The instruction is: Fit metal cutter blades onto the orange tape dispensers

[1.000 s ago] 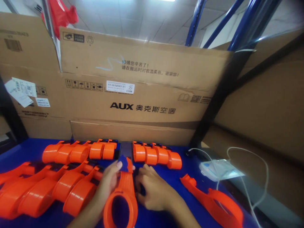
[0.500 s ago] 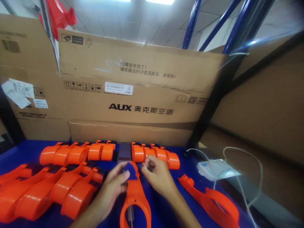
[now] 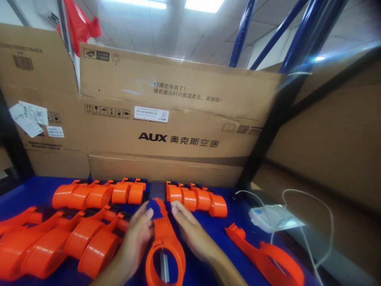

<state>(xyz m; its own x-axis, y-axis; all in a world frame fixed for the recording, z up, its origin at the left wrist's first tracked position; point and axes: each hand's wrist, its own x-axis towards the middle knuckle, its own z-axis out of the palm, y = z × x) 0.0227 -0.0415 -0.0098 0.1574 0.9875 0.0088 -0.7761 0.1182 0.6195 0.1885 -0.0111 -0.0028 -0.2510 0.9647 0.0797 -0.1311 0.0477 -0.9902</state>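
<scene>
My left hand is closed on an orange tape dispenser, its thumb pressing a blue piece at the head end. The dispenser's round ring points down toward me. Just right of the head, my right hand has thumb and forefinger pinched together. Something dark blue shows at those fingertips, too small to make out. A separate orange dispenser part lies on the blue surface to the right of my right hand.
Orange dispensers stand in rows at the back left, front left and back right. A clear plastic box with a white cable lies at right. A cardboard wall closes the back; a dark rack post rises at right.
The dispenser's head has tilted left in my left hand. My right hand has shifted left and lower beside it, its fingers now extended toward the head. The view has moved slightly.
</scene>
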